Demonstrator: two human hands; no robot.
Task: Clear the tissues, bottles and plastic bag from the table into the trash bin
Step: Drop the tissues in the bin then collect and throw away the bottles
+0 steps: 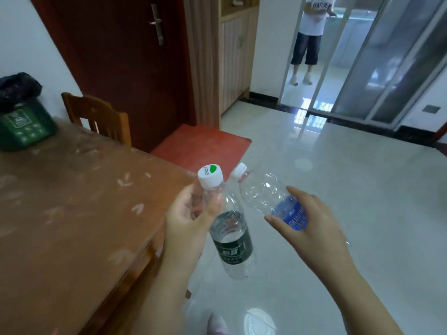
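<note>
Bottles held off-table — green-label bottle [232, 240] in left hand [191, 221], blue-label bottle [268, 197] in right hand [307, 223].

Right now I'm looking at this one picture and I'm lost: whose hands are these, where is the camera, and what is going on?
There is no machine here. A person wears a wide-angle camera on the head, looking forward and down, so you see that person's own two hands.

The left hand grips a clear bottle with a dark green label near its neck. The right hand holds a clear bottle with a blue label, fingers around the label. Both bottles are capped and held over the shiny floor, off the table.

On the left is the wooden table. At its far corner stands a green trash bin lined with a black bag. A chair stands behind the table. Another person stands in the far doorway.
</note>
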